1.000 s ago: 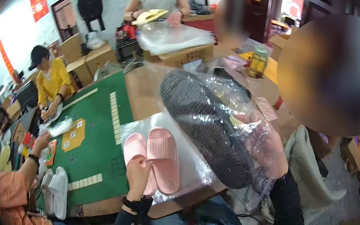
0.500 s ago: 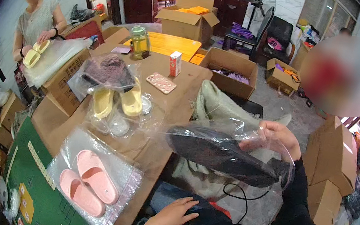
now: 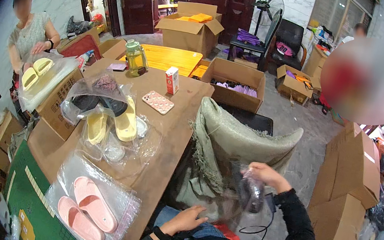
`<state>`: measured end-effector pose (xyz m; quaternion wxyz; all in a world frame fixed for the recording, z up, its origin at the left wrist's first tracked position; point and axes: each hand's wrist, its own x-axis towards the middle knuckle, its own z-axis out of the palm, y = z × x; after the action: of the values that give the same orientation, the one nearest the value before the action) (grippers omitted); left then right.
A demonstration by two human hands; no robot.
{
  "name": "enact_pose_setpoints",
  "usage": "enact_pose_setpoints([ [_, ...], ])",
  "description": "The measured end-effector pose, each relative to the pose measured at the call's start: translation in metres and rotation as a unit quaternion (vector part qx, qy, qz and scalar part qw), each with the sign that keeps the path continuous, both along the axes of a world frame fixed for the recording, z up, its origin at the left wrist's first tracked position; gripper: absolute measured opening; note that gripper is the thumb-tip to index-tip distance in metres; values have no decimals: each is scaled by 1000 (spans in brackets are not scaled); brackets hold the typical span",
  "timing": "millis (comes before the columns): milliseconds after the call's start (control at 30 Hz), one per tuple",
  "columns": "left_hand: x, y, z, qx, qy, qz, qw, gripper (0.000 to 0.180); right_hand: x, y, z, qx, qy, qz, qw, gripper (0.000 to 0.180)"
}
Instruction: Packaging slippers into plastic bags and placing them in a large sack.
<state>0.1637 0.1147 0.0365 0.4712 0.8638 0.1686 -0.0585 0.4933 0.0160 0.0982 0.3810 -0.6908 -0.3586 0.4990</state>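
My right hand [image 3: 267,176] grips the top of a clear plastic bag [image 3: 253,196] with a dark slipper inside, low beside the cloth-covered chair. The bag is partly blurred, so I cannot tell how many slippers it holds. Over my lap, my left hand [image 3: 184,220] hangs with its fingers apart and nothing in it. On the table to the left lie pink slippers [image 3: 96,202] on a clear zip bag [image 3: 126,212]. Farther back are yellow slippers [image 3: 126,125] in clear plastic, with a bagged dark pair [image 3: 85,102] overlapping them.
A phone in a patterned case [image 3: 158,102], a small red-and-white box [image 3: 172,80] and a green-lidded bottle [image 3: 135,59] stand on the brown table [image 3: 177,133]. A greenish cloth [image 3: 249,138] drapes the chair. Cartons [image 3: 337,211] line the right. A person [image 3: 32,29] stands at far left.
My right hand has brought the bagged dark slipper down and away from the table edge, and the bag now hangs more upright. My left hand stays open over my lap. The view has shifted slightly.
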Motion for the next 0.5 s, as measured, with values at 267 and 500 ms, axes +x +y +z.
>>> enact_pose_setpoints([
  [267, 7, 7, -58, 4, 32, 108, 994, 63, -24, 82, -83, 59, 252, 100, 961, 18],
  [500, 42, 24, -57, -321, 85, 223, 916, 81, 5, 96, -99, -16, 338, 78, 938, 19],
])
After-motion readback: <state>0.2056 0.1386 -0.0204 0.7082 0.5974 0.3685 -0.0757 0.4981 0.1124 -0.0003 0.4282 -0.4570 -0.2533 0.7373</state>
